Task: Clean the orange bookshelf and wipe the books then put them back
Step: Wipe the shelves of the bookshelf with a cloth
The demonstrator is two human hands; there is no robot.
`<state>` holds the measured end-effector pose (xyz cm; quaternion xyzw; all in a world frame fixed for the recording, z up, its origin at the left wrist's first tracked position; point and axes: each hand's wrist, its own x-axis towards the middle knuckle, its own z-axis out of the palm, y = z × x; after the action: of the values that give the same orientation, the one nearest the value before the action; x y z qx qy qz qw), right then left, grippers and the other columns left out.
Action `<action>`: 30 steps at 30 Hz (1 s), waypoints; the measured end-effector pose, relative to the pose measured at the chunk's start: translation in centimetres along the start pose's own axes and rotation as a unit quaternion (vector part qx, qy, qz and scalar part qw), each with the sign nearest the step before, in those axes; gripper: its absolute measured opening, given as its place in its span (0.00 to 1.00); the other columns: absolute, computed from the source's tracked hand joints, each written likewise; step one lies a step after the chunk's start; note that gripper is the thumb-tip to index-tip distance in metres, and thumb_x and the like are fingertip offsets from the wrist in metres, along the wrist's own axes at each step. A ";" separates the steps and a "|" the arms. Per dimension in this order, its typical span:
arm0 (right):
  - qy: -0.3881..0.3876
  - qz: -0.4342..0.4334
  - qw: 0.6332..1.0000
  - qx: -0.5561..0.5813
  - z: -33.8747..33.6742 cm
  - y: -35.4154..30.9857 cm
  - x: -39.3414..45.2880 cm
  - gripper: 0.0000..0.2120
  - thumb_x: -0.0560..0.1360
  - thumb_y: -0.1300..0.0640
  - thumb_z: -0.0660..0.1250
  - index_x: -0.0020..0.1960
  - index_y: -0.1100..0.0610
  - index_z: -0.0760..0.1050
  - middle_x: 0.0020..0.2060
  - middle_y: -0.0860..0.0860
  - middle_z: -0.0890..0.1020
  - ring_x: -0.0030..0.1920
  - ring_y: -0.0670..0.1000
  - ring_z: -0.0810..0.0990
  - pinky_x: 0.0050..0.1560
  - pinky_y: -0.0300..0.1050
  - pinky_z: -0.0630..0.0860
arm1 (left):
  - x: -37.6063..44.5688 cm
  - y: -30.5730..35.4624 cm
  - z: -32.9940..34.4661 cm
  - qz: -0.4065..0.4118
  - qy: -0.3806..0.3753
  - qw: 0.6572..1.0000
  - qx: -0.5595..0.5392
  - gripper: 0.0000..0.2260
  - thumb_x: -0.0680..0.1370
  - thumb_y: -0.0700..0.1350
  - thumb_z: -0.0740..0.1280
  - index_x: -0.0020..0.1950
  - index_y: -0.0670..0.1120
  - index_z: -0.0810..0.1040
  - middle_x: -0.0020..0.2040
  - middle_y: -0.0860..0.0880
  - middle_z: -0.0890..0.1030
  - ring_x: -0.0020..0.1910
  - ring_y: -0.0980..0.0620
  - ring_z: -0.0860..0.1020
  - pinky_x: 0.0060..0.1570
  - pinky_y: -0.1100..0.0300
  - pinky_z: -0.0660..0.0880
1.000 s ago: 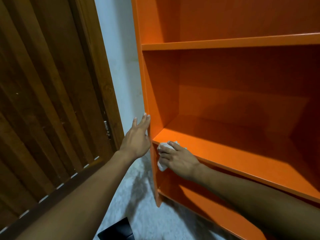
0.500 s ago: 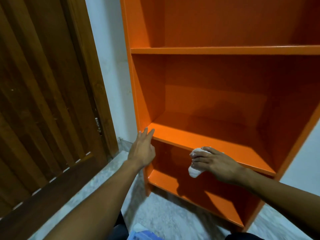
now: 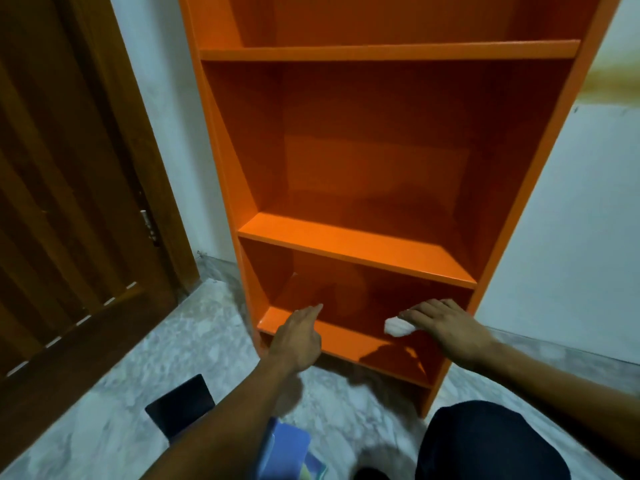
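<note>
The orange bookshelf (image 3: pixel 360 247) stands against the white wall with all its visible shelves bare. My right hand (image 3: pixel 446 323) holds a small white cloth (image 3: pixel 398 327) at the bottom shelf, on its right half. My left hand (image 3: pixel 298 334) reaches over the front edge of the same bottom shelf at the left, fingers straight and pointing in, holding nothing. A black book (image 3: pixel 180 405) lies on the floor in front of the shelf. A blue book (image 3: pixel 284 448) lies beside it, partly hidden by my left forearm.
A brown wooden door (image 3: pixel 69 202) stands at the left, close to the shelf's side. The floor (image 3: pixel 114 393) is pale marble. My knee in dark trousers (image 3: pixel 485 441) is at the lower right, near the shelf's base.
Both hands dropped from the middle shelf down to the bottom shelf. The left hand let go of the shelf's side edge. The view pulled back and more of the floor and books shows.
</note>
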<state>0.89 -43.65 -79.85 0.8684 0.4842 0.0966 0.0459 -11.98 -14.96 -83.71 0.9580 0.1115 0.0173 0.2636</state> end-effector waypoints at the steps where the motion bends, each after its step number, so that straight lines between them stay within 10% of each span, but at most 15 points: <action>1: -0.013 0.034 0.997 0.063 1.1 -0.1 0.1 0.22 0.81 0.57 0.60 0.73 0.45 0.66 0.66 0.48 0.75 0.64 0.51 0.74 0.62 0.47 0.70 | 0.2 -0.4 1.1 -0.002 -0.011 1.000 -0.007 0.27 0.82 0.42 0.58 0.81 0.48 0.55 0.80 0.47 0.60 0.79 0.47 0.57 0.76 0.52 0.59; 7: 0.020 0.272 0.870 0.410 9.3 -1.2 3.0 0.08 0.83 0.49 0.59 0.57 0.50 0.73 0.46 0.47 0.80 0.45 0.49 0.80 0.45 0.46 0.73 | 1.9 -3.7 7.0 -0.032 -0.050 0.998 -0.015 0.27 0.83 0.42 0.58 0.81 0.49 0.56 0.81 0.47 0.57 0.80 0.45 0.54 0.77 0.51 0.56; 16: -0.046 0.461 0.807 0.367 19.5 -1.2 6.3 0.19 0.84 0.54 0.54 0.54 0.67 0.78 0.52 0.66 0.82 0.51 0.65 0.81 0.45 0.49 0.72 | 6.3 -10.6 12.8 -0.001 -0.039 0.998 0.052 0.30 0.79 0.54 0.49 0.77 0.40 0.65 0.77 0.36 0.64 0.75 0.30 0.61 0.67 0.33 0.67; 23: -0.097 0.231 0.956 0.149 23.7 -4.4 5.5 0.30 0.79 0.34 0.49 0.78 0.44 0.57 0.74 0.57 0.67 0.71 0.64 0.66 0.69 0.61 0.63 | 8.5 -12.8 13.5 -0.032 -0.013 0.990 0.134 0.29 0.77 0.51 0.56 0.76 0.41 0.66 0.74 0.32 0.67 0.71 0.26 0.65 0.61 0.34 0.68; 27: -0.075 0.092 0.962 0.247 23.9 -7.4 5.8 0.27 0.80 0.45 0.47 0.78 0.46 0.59 0.79 0.53 0.57 0.79 0.59 0.52 0.78 0.58 0.48 | 8.9 -13.5 13.8 -0.059 -0.017 0.989 0.136 0.30 0.77 0.54 0.53 0.77 0.41 0.64 0.76 0.33 0.64 0.73 0.29 0.63 0.64 0.32 0.66; 30: -0.038 0.022 0.943 0.330 23.2 -10.2 6.2 0.24 0.80 0.54 0.55 0.75 0.52 0.66 0.77 0.53 0.65 0.78 0.56 0.59 0.77 0.55 0.54 | 8.9 -14.3 13.8 -0.051 -0.026 0.989 0.134 0.32 0.78 0.58 0.49 0.78 0.43 0.64 0.77 0.36 0.64 0.75 0.32 0.62 0.63 0.31 0.67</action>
<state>0.46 -32.70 -103.50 0.8485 0.4674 -0.1004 -0.2270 -4.99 -7.96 -103.10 0.9778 0.1551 -0.0360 0.1365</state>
